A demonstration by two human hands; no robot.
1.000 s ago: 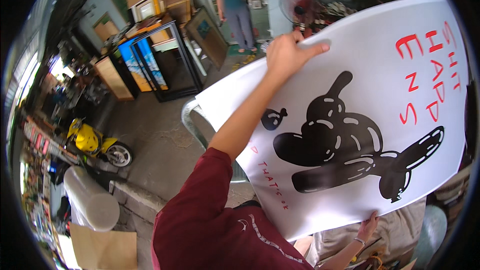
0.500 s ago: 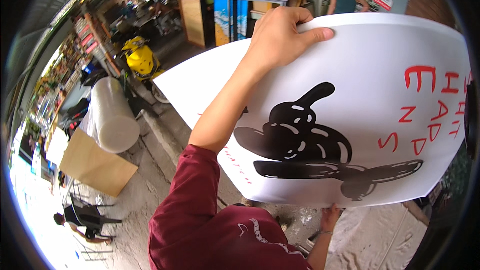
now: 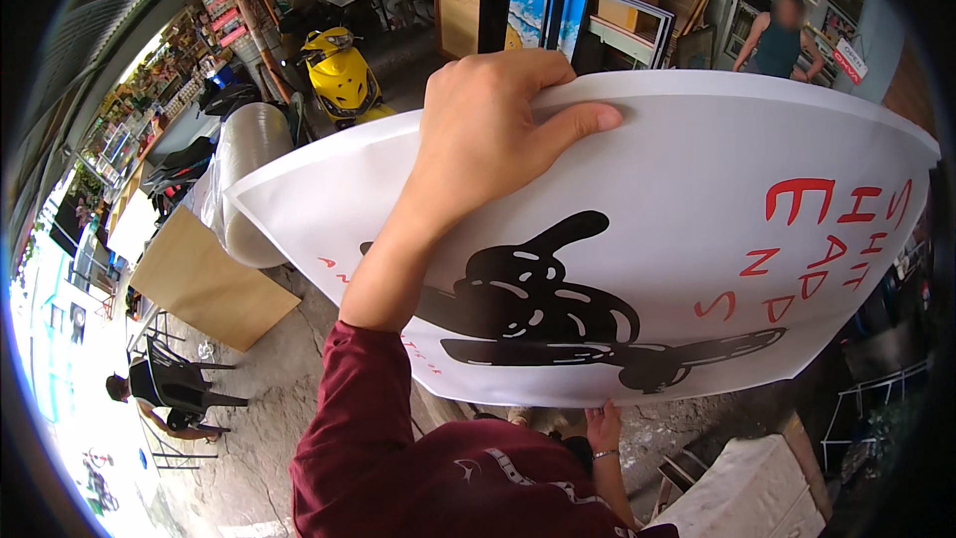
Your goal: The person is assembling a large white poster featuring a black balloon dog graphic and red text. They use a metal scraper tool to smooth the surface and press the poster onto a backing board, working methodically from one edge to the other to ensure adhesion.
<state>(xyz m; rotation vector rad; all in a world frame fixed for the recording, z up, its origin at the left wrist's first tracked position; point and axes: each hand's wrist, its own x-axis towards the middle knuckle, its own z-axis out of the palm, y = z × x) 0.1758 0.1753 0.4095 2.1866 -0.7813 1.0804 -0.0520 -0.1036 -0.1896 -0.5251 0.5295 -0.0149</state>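
Observation:
A large white poster sheet (image 3: 687,149), printed with a black cartoon-like drawing and red hand-drawn lettering, bows across the middle of the view. My left hand (image 3: 498,130) grips its far edge, the thumb lying on the printed face and the fingers curled over behind. At the near edge, my right hand (image 3: 602,426) holds the sheet from below, a band round its wrist. Part of its fingers is hidden behind the paper. The sheet hangs in the air, tilted, between both hands.
Left stand a yellow scooter (image 3: 341,75), a roll of bubble wrap (image 3: 254,174) and a brown board (image 3: 214,279). Frames (image 3: 662,15) lean at the back, near a person (image 3: 779,45) in a dark top. Someone sits on a black chair (image 3: 179,379). A cloth-covered surface (image 3: 752,493) is lower right.
My view has turned left and tilted up, so the background has shifted right and down. The poster and both hands now sit lower and further left, my grip unchanged.

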